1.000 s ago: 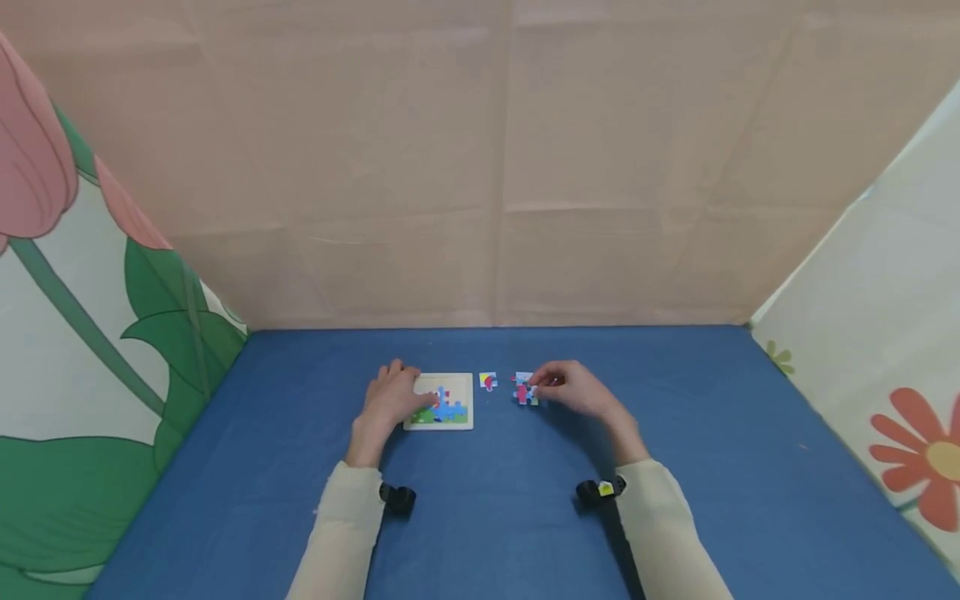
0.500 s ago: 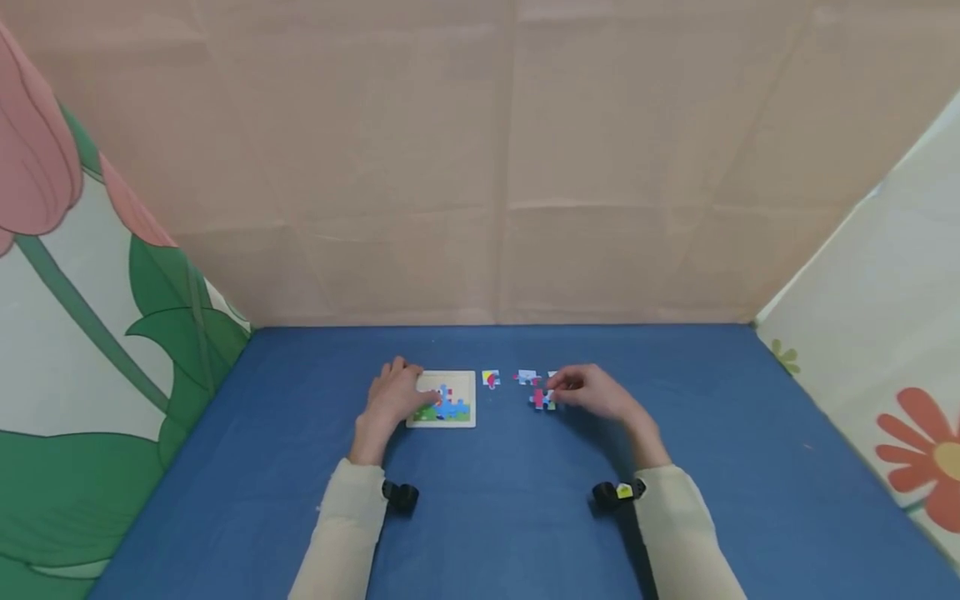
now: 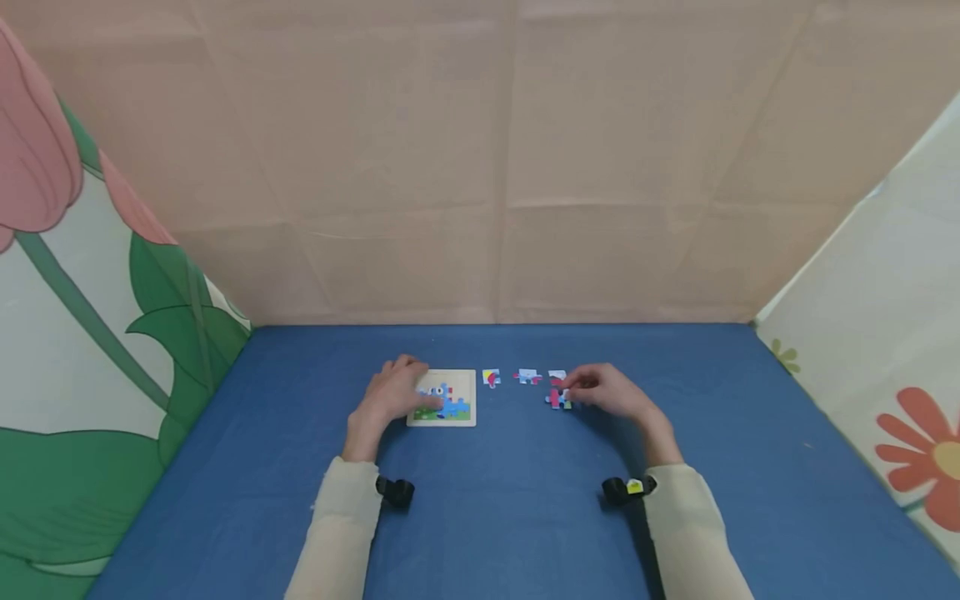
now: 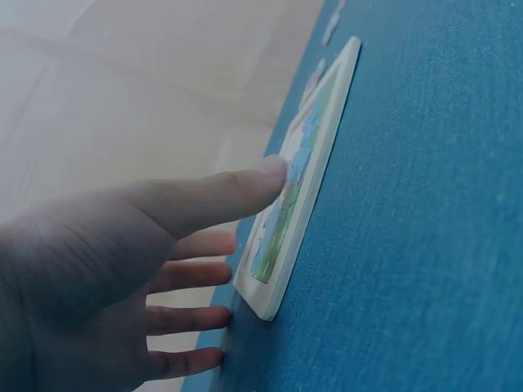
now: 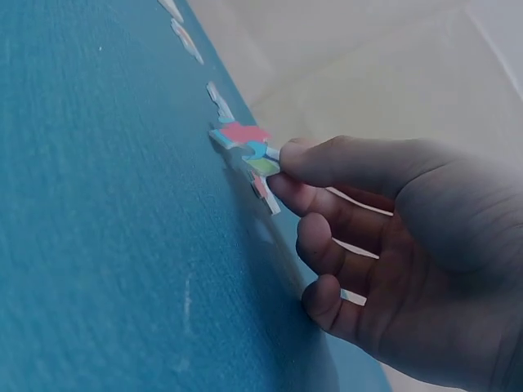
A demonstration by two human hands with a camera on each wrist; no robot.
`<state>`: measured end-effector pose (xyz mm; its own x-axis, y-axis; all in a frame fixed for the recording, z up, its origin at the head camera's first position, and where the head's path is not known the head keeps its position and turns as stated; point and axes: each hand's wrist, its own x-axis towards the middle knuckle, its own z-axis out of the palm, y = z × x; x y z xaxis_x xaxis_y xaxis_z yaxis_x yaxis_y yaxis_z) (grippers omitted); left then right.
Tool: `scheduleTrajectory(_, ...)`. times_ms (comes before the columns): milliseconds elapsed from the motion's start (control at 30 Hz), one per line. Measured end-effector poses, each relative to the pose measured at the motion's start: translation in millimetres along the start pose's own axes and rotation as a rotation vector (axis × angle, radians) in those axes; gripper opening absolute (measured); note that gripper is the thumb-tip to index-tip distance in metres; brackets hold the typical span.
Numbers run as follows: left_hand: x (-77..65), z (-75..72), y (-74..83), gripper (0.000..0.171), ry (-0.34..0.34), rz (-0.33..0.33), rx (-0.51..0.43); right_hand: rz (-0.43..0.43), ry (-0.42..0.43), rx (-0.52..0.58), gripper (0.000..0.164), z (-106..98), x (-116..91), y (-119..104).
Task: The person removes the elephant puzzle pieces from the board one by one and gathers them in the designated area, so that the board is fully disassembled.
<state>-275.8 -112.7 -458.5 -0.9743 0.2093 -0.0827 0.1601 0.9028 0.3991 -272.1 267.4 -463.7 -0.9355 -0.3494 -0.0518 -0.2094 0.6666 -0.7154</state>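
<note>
Flat on the blue tabletop (image 3: 495, 508), left of the middle: a square puzzle tray (image 3: 463, 382), with blue and green fitted pieces (image 3: 454, 409) along the lower part and pale board bare at upper right. At the tray's left side, the left hand (image 3: 388, 396), thumb stretched over the puzzle, other fingers straight and spread apart beyond the edge; impossible to tell whether pressing or merely hovering.

Right of the tray, in a row: a yellow-and-red piece (image 3: 491, 378) just beside the rim, then a pale blue-and-pink piece (image 3: 527, 377), then a white-and-red piece (image 3: 557, 375) close to the right hand (image 3: 606, 389). Pinched there between thumb and forefinger: a pink, blue and green piece (image 3: 556, 399), tilted, with the remaining fingers curled underneath. Contact with the tabletop, unclear.

On both wrists, small black cameras (image 3: 395, 492) next to cream sleeves (image 3: 337, 521). Behind, a beige sheet (image 3: 495, 167); to the left, a tulip panel (image 3: 82, 367).
</note>
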Motion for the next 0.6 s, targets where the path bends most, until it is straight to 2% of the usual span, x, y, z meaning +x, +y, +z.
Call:
scheduleTrajectory(167, 1.4, 0.5, 0.8, 0.083, -0.046, -0.004, 0.026, 0.044, 0.021, -0.012, 0.015, -0.4, -0.8, 3.3)
scheduleTrajectory(367, 0.3, -0.2, 1.9, 0.079, -0.045, -0.008, 0.015, 0.069, 0.037, -0.011, 0.015, 1.4, -0.8, 3.9)
scheduleTrajectory(600, 0.0, 0.6, 0.9, 0.078, -0.039, -0.008, 0.010, 0.061, 0.031, -0.026, 0.016, 3.0, 1.1, 3.9)
